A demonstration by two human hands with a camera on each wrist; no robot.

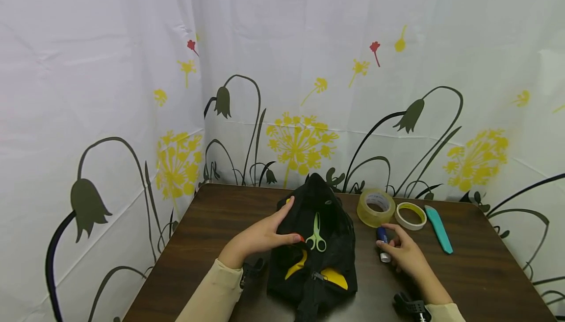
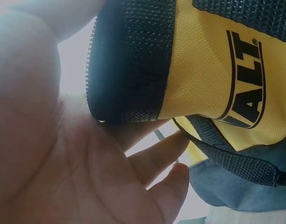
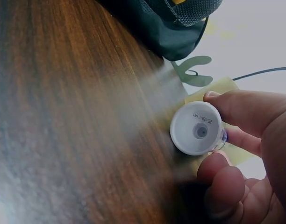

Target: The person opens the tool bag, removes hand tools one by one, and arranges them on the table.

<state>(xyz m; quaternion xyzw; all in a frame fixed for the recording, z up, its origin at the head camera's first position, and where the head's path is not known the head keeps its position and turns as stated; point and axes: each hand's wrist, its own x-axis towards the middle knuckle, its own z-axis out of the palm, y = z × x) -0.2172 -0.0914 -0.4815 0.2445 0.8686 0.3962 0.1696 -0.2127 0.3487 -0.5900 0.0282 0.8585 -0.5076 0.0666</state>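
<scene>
A black and yellow zippered tool bag (image 1: pixel 289 268) lies unzipped on the table. My left hand (image 1: pixel 260 234) holds the side of its opening, thumb at the inner edge. In the left wrist view the fingers pass behind the zipper edge (image 2: pixel 131 60), near yellow fabric with black lettering. Green-handled scissors (image 1: pixel 317 236) lie in the bag's mouth. To the right of the bag, my right hand (image 1: pixel 408 253) pinches a glue stick (image 1: pixel 383 243) with a blue and white body between thumb and fingers. Its round white base (image 3: pixel 196 129) faces the right wrist camera.
Behind the right hand lie a wide roll of clear tape (image 1: pixel 368 216) and a smaller white tape roll (image 1: pixel 417 223). A turquoise utility knife (image 1: pixel 439 229) is to their right. The dark wooden table (image 1: pixel 212 224) ends at a patterned curtain (image 1: pixel 282 67).
</scene>
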